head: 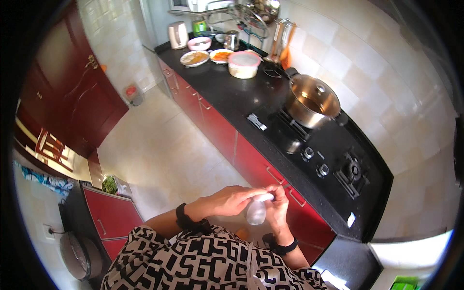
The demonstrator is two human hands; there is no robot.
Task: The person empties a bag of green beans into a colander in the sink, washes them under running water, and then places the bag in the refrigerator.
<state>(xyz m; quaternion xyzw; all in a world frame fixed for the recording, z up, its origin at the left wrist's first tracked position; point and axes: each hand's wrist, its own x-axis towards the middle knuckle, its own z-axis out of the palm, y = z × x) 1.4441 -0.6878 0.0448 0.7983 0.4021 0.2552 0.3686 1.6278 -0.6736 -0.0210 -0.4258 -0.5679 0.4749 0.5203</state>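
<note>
A small translucent container (pixel 256 214) with a white top (pixel 264 197) is held in front of my body, above the floor beside the counter. My left hand (pixel 230 201) reaches in from the left, its fingers stretched to the white top. On the other side, my right hand (pixel 278 206) grips the top with bent thumb and fingers. Both wrists wear black bands. What the container holds is too blurred to tell. Beyond my hands, a steel pot (pixel 313 101) sits on the far burner of a black gas hob (pixel 324 145).
Red cabinets (pixel 217 134) carry a black counter (pixel 243 98). On it are a pink-lidded bowl (pixel 244 65), plates of food (pixel 194 58), a metal jug (pixel 231 40) and a white kettle (pixel 178 35). Utensils (pixel 286 47) hang near the pot. A red door (pixel 72 83) stands left.
</note>
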